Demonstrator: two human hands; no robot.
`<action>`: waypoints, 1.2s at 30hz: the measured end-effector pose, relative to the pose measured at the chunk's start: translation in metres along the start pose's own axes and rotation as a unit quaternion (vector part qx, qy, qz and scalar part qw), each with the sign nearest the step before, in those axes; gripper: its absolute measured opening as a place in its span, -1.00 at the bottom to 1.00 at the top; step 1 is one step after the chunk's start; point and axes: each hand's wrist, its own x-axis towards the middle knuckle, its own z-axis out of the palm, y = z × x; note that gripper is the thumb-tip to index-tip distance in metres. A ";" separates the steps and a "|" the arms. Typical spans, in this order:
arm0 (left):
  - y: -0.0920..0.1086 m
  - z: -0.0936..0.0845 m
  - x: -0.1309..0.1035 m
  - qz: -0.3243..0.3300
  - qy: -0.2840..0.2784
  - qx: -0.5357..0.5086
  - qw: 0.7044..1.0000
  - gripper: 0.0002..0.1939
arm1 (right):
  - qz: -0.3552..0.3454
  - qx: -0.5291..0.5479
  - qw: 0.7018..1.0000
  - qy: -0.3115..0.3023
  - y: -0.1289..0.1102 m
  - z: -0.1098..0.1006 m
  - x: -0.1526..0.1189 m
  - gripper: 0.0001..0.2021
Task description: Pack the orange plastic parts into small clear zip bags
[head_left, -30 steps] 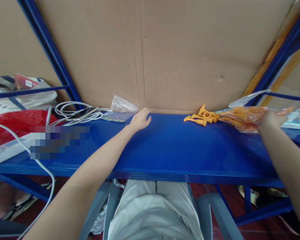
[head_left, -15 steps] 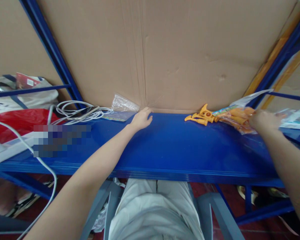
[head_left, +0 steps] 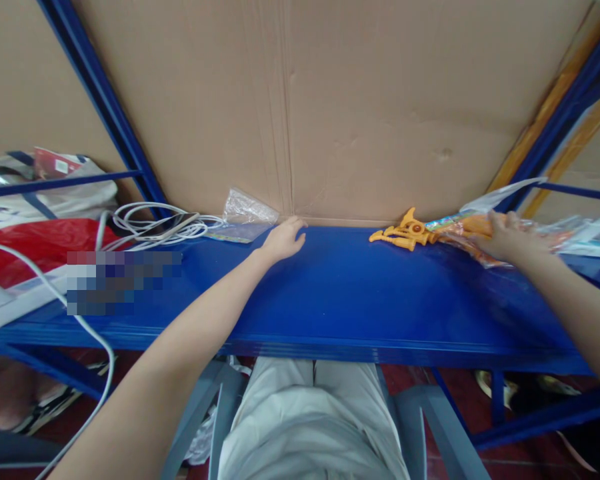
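My left hand (head_left: 283, 240) rests on the blue table (head_left: 340, 300) near its back edge, fingers apart and holding nothing. A clear plastic bag (head_left: 247, 217) lies just to its left. On the right, my right hand (head_left: 511, 240) is over a plastic bag of orange parts (head_left: 473, 230), its fingers spread on or just above it; contact is hard to make out. Orange toy-like plastic pieces (head_left: 410, 232) lie on the table to the left of that bag.
Coiled white cable (head_left: 170, 223), a red bag (head_left: 45, 243) and a cloth bag (head_left: 75, 197) are at the left. A cardboard panel (head_left: 350, 113) stands behind the table between blue posts. More clear packaging (head_left: 593, 233) lies far right.
My right hand has moved left over the bag of orange parts, and its fingers have spread. My left hand has hardly moved.
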 end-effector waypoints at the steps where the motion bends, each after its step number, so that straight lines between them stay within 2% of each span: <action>1: 0.000 0.000 0.000 0.000 -0.001 -0.001 1.000 -0.72 | 0.005 0.024 1.000 -0.007 -0.005 -0.002 -0.005 -0.15; 4: -0.001 0.001 0.000 0.001 0.000 -0.003 1.000 -0.72 | 0.002 0.043 0.999 0.002 -0.023 -0.005 -0.019 -0.26; 8: -0.002 0.002 0.000 0.001 0.003 -0.004 1.000 -0.72 | -0.004 -0.019 1.000 0.010 -0.035 0.004 -0.027 -0.41; 13: 0.000 0.001 -0.001 -0.005 -0.005 -0.005 1.000 -0.72 | -0.040 -0.099 0.994 -0.005 -0.029 0.022 -0.019 -0.40; 19: -0.001 0.001 0.000 0.005 -0.008 -0.006 1.000 -0.73 | -0.057 -0.178 0.980 0.067 -0.021 0.038 -0.010 -0.44; 22: -0.002 0.002 -0.001 0.010 -0.009 -0.007 1.000 -0.73 | -0.089 -0.200 0.971 0.097 -0.019 0.034 -0.011 -0.42; 26: -0.002 0.004 -0.001 0.007 -0.016 -0.008 1.000 -0.72 | -0.079 -0.178 0.975 0.108 -0.016 0.023 -0.010 -0.40; 36: -0.001 0.003 -0.001 0.004 -0.034 -0.001 0.999 -0.72 | -0.039 -0.095 0.992 0.071 -0.017 0.005 -0.004 -0.33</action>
